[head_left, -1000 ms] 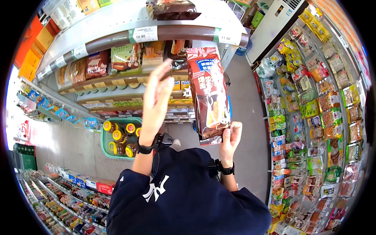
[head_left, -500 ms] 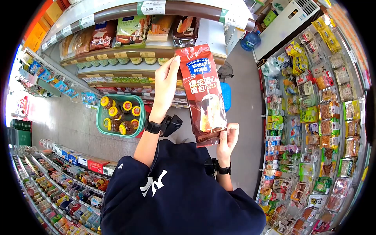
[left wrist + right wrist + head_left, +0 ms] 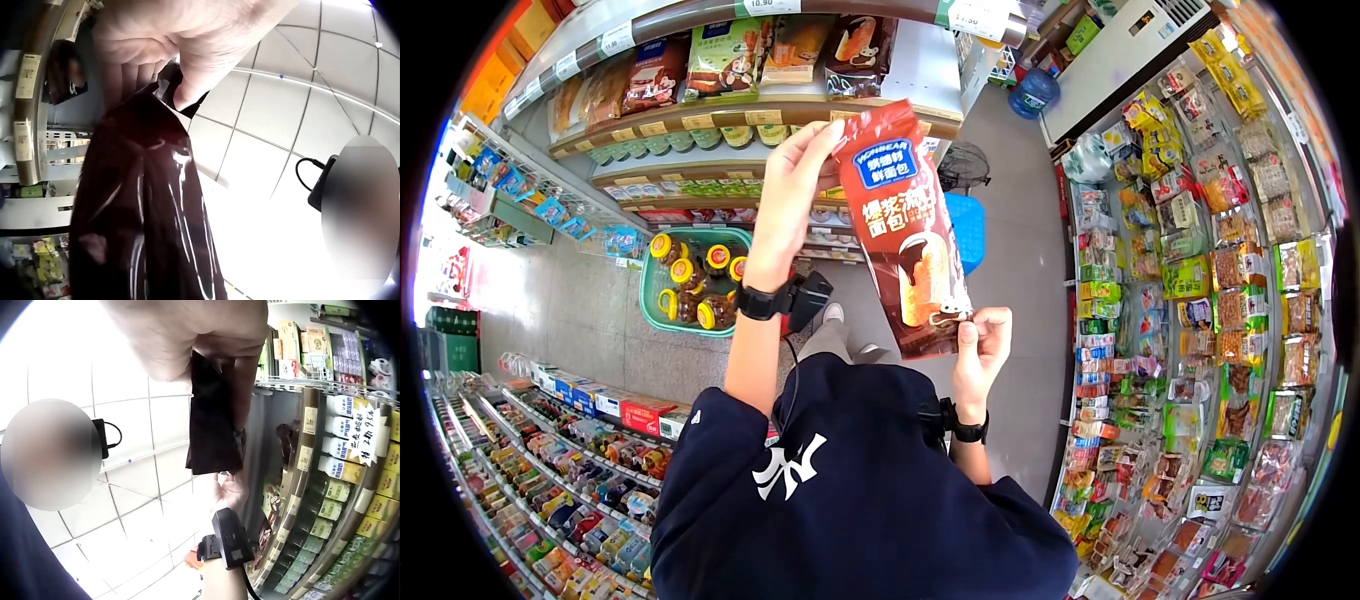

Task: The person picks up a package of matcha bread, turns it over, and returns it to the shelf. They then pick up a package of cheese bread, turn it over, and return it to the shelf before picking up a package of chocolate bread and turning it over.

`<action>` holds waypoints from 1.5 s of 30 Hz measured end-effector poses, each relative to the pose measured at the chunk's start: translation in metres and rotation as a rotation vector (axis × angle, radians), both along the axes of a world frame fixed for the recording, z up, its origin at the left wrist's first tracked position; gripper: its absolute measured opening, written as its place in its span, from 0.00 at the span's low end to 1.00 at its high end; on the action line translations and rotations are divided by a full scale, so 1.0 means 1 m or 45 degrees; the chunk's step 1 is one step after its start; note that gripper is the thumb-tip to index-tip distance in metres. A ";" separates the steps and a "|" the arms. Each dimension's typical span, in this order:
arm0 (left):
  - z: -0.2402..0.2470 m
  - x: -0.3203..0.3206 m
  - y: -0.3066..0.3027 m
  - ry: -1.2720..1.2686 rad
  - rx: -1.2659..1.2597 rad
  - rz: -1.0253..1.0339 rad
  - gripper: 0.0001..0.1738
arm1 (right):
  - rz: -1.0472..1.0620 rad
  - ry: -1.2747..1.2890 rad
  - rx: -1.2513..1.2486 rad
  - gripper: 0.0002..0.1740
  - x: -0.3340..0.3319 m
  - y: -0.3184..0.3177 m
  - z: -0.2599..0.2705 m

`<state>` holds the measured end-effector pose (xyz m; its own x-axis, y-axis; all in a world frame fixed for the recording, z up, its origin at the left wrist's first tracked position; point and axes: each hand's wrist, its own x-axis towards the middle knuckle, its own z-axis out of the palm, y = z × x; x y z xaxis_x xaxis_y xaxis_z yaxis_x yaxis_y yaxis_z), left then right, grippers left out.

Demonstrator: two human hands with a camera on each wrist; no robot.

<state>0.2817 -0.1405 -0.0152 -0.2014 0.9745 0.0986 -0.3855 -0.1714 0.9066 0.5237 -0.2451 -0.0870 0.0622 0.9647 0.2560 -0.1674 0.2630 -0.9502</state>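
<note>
A long, glossy brown-red bread package [image 3: 900, 230] with a blue label is held out tilted in front of the body. My left hand [image 3: 788, 190] pinches its upper end between thumb and fingers. At the lower right corner, my right hand [image 3: 985, 352] grips the package with its thumb on the printed front. The left wrist view shows the thumb and fingers of the left hand [image 3: 181, 44] closing on the crimped end. Seen from the right wrist, the dark end of the package [image 3: 212, 425] hangs from the right hand [image 3: 194, 331].
Ahead, a shelf [image 3: 800, 112] carries more bagged bread, with price tags along its edges. A green basket [image 3: 646, 290] of yellow-lidded jars stands on the floor at left. A blue stool [image 3: 966, 235] and a fan [image 3: 962, 165] stand beyond the package. Snack racks [image 3: 1190, 290] line the right side.
My left hand, raised with free fingers earlier, has come to the package's upper end and pinches it. The package has tilted further, its top leaning left; the right hand keeps its grip.
</note>
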 end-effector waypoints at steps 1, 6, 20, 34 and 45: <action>0.002 -0.004 0.000 0.000 -0.002 -0.001 0.14 | 0.003 -0.029 0.006 0.11 0.003 -0.002 -0.001; 0.008 -0.005 0.000 0.267 -0.090 -0.152 0.14 | 0.070 -0.023 -0.048 0.11 0.012 -0.013 -0.002; -0.002 0.000 0.011 0.293 -0.095 -0.089 0.16 | 0.062 0.078 -0.064 0.07 0.022 -0.001 -0.004; 0.002 0.016 0.017 0.078 0.016 0.019 0.18 | 0.402 0.391 -0.388 0.25 0.006 0.016 -0.013; 0.004 0.024 0.021 0.141 0.057 0.057 0.17 | 0.621 0.390 -0.491 0.24 0.005 0.020 -0.018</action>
